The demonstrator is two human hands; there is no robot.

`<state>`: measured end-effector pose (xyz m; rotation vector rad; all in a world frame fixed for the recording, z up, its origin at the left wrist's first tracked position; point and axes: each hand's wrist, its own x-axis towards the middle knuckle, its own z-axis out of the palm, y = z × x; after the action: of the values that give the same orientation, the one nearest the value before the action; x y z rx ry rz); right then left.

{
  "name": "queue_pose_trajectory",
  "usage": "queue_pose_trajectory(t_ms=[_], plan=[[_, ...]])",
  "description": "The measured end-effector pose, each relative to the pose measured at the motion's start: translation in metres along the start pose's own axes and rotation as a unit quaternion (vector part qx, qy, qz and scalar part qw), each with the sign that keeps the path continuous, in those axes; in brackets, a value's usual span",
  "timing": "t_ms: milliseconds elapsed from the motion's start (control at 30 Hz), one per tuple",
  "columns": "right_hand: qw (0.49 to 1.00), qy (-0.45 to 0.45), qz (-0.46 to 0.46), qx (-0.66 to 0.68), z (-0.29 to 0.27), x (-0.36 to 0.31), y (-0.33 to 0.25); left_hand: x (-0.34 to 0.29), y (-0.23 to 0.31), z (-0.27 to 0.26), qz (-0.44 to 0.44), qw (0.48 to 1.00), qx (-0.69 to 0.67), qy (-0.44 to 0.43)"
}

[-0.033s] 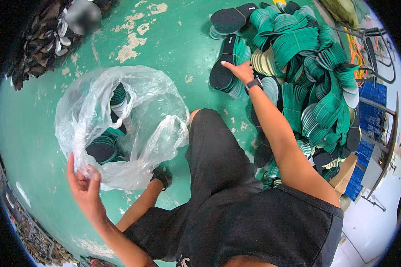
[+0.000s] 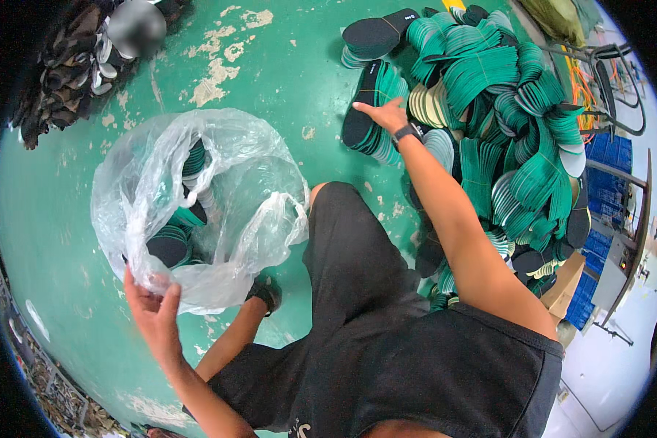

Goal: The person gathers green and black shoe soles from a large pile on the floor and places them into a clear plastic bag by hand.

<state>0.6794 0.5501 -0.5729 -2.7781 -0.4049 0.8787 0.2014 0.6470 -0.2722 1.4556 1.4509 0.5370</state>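
At lower left, my left hand (image 2: 153,314) holds the near rim of a clear plastic bag (image 2: 264,142), its thumb and fingers on either side of the film. Inside the bag lie green-and-black insole bundles (image 2: 169,248), seen partly through the plastic. My right hand (image 2: 385,117) is over a banded bundle of insoles (image 2: 359,120) with a black top and green edges. Its thumb stretches across the black face and the fingers are apart from it; some fingertips are hidden. The bundle lies at the left edge of a large insole heap (image 2: 482,73).
Dark shoe parts (image 2: 69,80) lie in a pile at far left. Another black insole stack (image 2: 376,33) is beyond my right hand. Blue crates (image 2: 609,157) and a cardboard piece (image 2: 564,286) stand at right. My knee (image 2: 336,201) is between bag and heap.
My left hand has shifted slightly right, pushing the bag's near rim with it. My right hand has moved a little left over the insole bundle, which stays nearly in place.
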Motion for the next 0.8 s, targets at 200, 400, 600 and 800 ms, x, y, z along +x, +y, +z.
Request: queue_pose_trajectory(t_ms=[200, 400, 600, 800], plan=[[0.999, -0.006, -0.012, 0.031, 0.007, -0.009, 0.012, -0.001, -0.008, 0.016, -0.062, 0.99, 0.126, -0.002], [0.986, 0.061, -0.039, -0.15, 0.042, -0.102, 0.049, -0.018, -0.018, 0.016, -0.03, 0.989, -0.114, 0.086], [0.972, 0.028, -0.231, -0.024, 0.006, -0.121, 0.034, -0.023, -0.008, -0.009, -0.018, 0.974, -0.15, 0.171], [0.777, -0.114, -0.619, 0.015, -0.033, -0.254, -0.052, -0.034, -0.002, -0.015, -0.001, 0.98, -0.109, 0.167]])
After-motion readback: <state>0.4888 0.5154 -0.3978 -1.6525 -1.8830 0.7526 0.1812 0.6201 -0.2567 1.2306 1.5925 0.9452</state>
